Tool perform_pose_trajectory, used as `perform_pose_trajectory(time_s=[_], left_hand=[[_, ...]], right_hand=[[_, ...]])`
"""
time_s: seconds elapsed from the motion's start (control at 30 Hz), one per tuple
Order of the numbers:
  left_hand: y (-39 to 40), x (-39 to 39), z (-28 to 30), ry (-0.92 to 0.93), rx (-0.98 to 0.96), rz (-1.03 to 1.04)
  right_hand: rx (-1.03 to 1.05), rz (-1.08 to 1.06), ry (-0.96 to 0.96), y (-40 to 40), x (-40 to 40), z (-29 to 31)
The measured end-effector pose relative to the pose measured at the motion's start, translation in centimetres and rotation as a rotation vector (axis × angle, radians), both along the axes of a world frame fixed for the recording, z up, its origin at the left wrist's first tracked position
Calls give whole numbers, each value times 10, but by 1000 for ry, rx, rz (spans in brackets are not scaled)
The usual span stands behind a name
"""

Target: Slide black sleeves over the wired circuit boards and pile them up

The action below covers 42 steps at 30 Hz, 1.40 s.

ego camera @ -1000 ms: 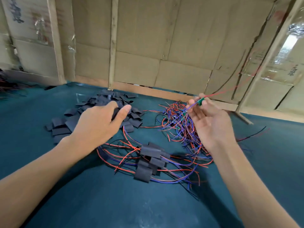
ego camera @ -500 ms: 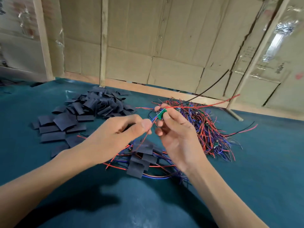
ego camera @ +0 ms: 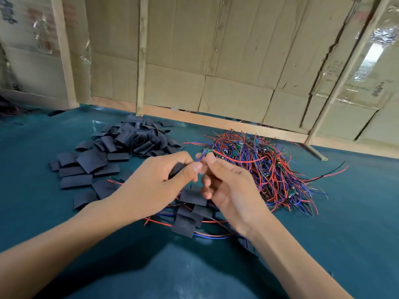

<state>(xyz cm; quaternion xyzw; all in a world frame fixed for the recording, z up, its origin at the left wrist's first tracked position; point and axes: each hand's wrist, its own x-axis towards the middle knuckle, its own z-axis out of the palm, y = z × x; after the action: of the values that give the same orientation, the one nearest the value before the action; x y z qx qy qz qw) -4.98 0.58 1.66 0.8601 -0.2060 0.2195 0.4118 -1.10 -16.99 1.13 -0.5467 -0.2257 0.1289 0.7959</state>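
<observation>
A few sleeved boards [ego camera: 190, 214] are piled mid-desk; many remain. A sleeve [ego camera: 176, 169] is gripped by the left hand [ego camera: 155, 182], wires [ego camera: 201, 158] pinched by the right hand [ego camera: 228, 186].

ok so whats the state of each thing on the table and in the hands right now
left hand: grips a black sleeve
right hand: pinches a wired board, still bare
loose sleeve pile: empty, untouched
bare wired boards heap: tangled, unsleeved
finished pile: sleeved, lying below the hands
table: bears all three piles
</observation>
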Motion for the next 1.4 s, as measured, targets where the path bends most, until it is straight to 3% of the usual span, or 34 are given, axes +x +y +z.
perform_pose_trajectory(time_s=[0.13,0.3,0.47,0.57,0.73,0.97,1.17,1.4], left_hand=[[5,-5,-1,-237,444,198],[6,-6,2,-327,570,198],[15,-3,-1,-111,369,109],[17,1,-2,-42,347,60],[19,5,-4,-51,334,16],[25,14,-11,-17,62,40],[26,16,-14,0,36,44],[27,16,-16,8,6,-21]], right_hand=[[-171,-29,-40,0,-6,2],[-138,-135,-119,-1,-5,1],[21,-180,-111,-3,-2,2],[105,-249,-125,-7,2,3],[200,-337,-161,-15,6,5],[192,-505,-382,-20,7,4],[203,-509,-459,-15,0,7],[266,-416,-419,-14,-2,10]])
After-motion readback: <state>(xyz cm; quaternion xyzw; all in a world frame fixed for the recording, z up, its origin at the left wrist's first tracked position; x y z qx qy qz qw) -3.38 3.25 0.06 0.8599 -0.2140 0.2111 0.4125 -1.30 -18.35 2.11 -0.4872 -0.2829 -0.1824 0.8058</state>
